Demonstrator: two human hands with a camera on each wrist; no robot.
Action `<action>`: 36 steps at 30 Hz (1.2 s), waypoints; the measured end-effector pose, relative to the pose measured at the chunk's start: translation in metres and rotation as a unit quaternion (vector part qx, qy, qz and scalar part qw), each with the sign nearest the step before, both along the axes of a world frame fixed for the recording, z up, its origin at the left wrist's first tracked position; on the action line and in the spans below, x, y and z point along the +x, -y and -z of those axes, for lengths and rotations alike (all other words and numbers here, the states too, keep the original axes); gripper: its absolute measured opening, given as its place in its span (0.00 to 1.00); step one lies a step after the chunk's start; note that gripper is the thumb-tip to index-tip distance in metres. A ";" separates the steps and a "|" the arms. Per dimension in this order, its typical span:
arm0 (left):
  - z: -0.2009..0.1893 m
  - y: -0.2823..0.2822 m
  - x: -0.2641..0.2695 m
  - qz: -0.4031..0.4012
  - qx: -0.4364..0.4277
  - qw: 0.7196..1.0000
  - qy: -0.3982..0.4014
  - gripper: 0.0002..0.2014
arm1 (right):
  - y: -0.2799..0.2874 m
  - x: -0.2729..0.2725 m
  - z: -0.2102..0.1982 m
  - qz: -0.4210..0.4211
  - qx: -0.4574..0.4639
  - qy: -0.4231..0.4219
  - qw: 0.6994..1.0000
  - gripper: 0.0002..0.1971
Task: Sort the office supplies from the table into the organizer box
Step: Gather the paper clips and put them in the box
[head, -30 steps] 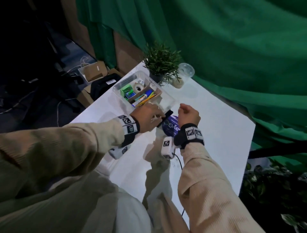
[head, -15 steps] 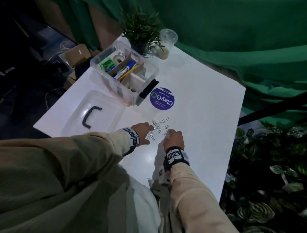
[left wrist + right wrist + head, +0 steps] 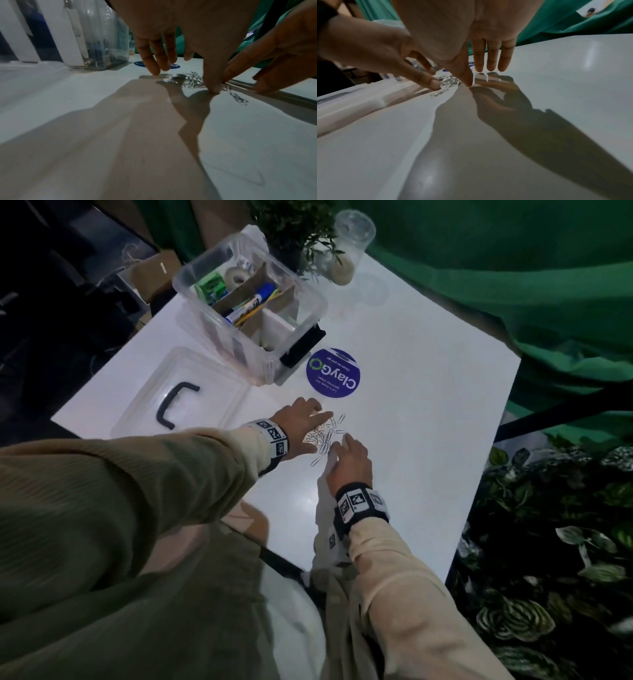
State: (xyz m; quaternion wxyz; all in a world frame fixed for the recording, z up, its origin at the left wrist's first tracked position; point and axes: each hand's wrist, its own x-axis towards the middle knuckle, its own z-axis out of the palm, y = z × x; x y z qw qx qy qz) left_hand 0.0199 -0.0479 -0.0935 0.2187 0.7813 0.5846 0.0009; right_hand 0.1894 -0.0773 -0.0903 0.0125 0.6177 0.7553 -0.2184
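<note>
- While both hands are lowered to the white table [image 3: 428, 440], a loose heap of paper clips [image 3: 323, 434] is bracketed between them, on the near side of the purple sticker [image 3: 333, 377].
- On the heap's left, the left hand [image 3: 297, 422] is spread with fingers straight, its grip released and nothing held; its thumb tip [image 3: 213, 88] is pressed to the table beside the clips.
- On the heap's right, the right hand [image 3: 349, 462] is likewise released, fingers extended, thumb tip [image 3: 468, 82] touching the table.
- Beyond the sticker, the organizer box [image 3: 305, 302] is seen open, pens and tape inside.
- Left of the heap, the clear lid [image 3: 191, 402] is laid flat.
</note>
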 end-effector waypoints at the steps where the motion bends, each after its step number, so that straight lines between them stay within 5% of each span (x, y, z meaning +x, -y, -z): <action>1: 0.001 -0.003 0.001 0.018 0.000 1.000 -0.023 0.35 | 0.000 0.000 0.002 -0.016 0.002 -0.002 1.000 0.18; 6: -0.001 -0.011 0.008 0.027 -0.021 0.998 -0.054 0.20 | -0.013 0.008 0.005 0.031 0.026 -0.037 0.998 0.23; 17: 0.001 -0.008 0.021 -0.047 -0.040 0.998 -0.016 0.13 | -0.036 0.008 0.004 0.071 0.009 -0.111 0.991 0.27; 21: -0.007 -0.013 0.016 -0.104 -0.075 0.991 0.033 0.10 | -0.034 0.006 0.007 0.208 0.024 -0.218 0.953 0.16; 24: -0.017 -0.015 0.013 -0.173 -0.089 0.977 0.092 0.08 | -0.032 0.004 0.010 0.383 -0.065 -0.353 0.851 0.09; 28: -0.035 -0.014 0.028 -0.167 -0.070 0.965 0.190 0.07 | -0.029 -0.002 0.007 0.485 -0.260 -0.620 0.559 0.19; 30: -0.041 -0.013 0.038 -0.115 -0.069 0.970 0.203 0.08 | -0.026 -0.003 0.001 0.517 -0.283 -0.633 0.501 0.24; 34: -0.047 -0.015 0.043 0.001 -0.068 0.984 0.165 0.12 | -0.022 0.001 -0.012 0.542 -0.299 -0.682 0.389 0.18; 36: -0.046 -0.015 0.043 0.039 -0.066 0.988 0.133 0.14 | -0.023 0.003 -0.013 0.546 -0.308 -0.693 0.356 0.19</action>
